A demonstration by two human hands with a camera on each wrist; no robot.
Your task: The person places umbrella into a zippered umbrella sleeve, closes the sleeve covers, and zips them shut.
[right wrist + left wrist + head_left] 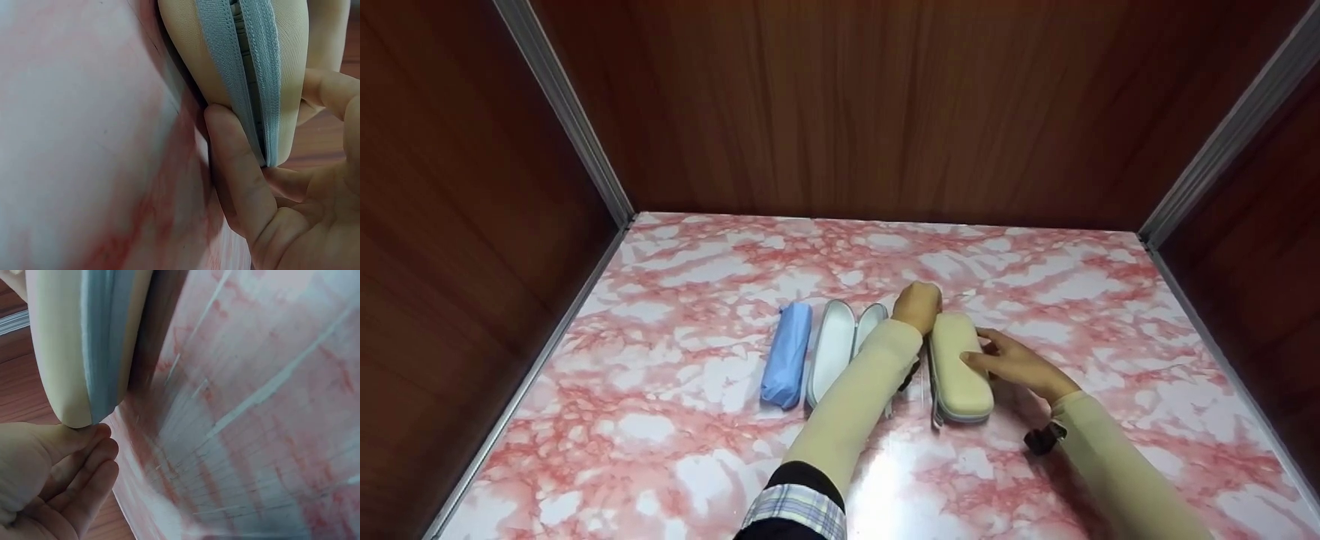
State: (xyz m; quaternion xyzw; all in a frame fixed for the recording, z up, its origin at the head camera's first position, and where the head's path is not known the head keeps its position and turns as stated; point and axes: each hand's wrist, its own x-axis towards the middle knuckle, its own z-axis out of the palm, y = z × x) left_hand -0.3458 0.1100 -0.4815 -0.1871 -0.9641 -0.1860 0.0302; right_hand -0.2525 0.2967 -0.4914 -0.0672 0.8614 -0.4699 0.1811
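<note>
A pale yellow hard zip case (960,367) lies lengthwise on the table between my two hands. My left hand (919,306) is at its far end. There, in the left wrist view, the thumb and fingertips (101,430) pinch at the grey zip band (104,354); what is between them is hidden. From the right side, my right hand (1020,364) grips the case, thumb on top and fingers along the side. The right wrist view shows the zip (247,73) parted along that side, narrowing toward the end.
Left of my left forearm lies a second case (832,352), opened flat with a pale lining and partly covered by the sleeve. Beside it is a blue folded bundle (787,356), like a compact umbrella. Brown wood-look panels (840,112) enclose the red-and-white marbled table (660,435).
</note>
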